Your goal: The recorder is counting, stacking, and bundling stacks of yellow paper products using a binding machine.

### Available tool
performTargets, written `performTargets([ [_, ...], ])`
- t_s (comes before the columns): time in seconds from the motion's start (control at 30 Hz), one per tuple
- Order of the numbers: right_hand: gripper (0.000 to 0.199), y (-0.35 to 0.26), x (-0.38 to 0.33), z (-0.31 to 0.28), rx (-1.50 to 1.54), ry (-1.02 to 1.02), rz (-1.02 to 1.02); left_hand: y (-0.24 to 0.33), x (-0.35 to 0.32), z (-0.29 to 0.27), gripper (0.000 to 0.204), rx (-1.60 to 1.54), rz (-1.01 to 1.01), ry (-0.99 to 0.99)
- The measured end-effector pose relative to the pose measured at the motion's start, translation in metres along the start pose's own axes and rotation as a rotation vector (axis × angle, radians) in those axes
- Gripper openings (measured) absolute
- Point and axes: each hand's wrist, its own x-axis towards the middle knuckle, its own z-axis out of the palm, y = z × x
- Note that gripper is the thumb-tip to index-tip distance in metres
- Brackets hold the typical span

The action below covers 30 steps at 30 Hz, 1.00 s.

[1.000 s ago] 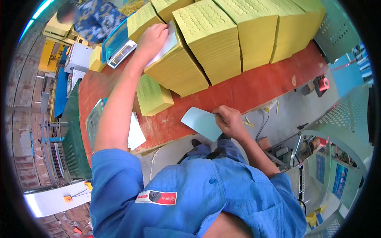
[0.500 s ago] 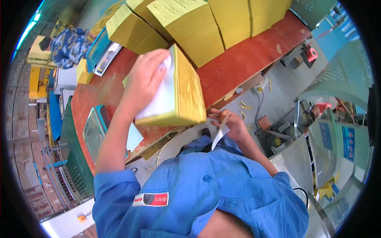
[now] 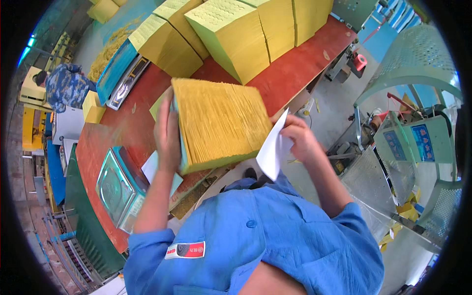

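A thick yellow stack of paper sheets (image 3: 219, 120) is lifted on edge in front of my chest, above the red table (image 3: 113, 137). My left hand (image 3: 167, 132) presses flat against the stack's left face and holds it up. My right hand (image 3: 297, 137) pinches a pale sheet of paper (image 3: 273, 150) at the stack's right side, the sheet hanging down from my fingers. Blue sleeves cover my upper arms.
Several more yellow stacks (image 3: 231, 34) stand along the far side of the table. A weighing scale (image 3: 118, 189) sits at the table's near left, another scale (image 3: 125, 81) farther back. A person in a patterned blue jacket (image 3: 66, 86) is at far left. Green mesh machine guards (image 3: 418, 64) stand right.
The stack has been lifted off the table and tipped up toward me, from lying under my left hand to standing on edge. My right hand rose from the table with the sheet.
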Motion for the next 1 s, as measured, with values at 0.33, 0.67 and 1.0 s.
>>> performTargets([
  [0.33, 0.030, -0.097, 0.048, -0.045, -0.237, -0.113, 0.141, -0.077, -0.072, 0.086, 0.058, -0.401, -0.153, 0.308],
  [0.67, 0.020, -0.031, 0.100, -0.083, 0.030, -0.051, 0.286, -0.074, -0.073, 0.067, 0.063, -0.007, -0.169, 0.232],
  [1.0, 0.052, -0.047, 0.079, -0.069, -0.690, 0.017, 0.019, -0.069, -0.101, 0.061, 0.067, -0.340, -0.488, 0.358],
])
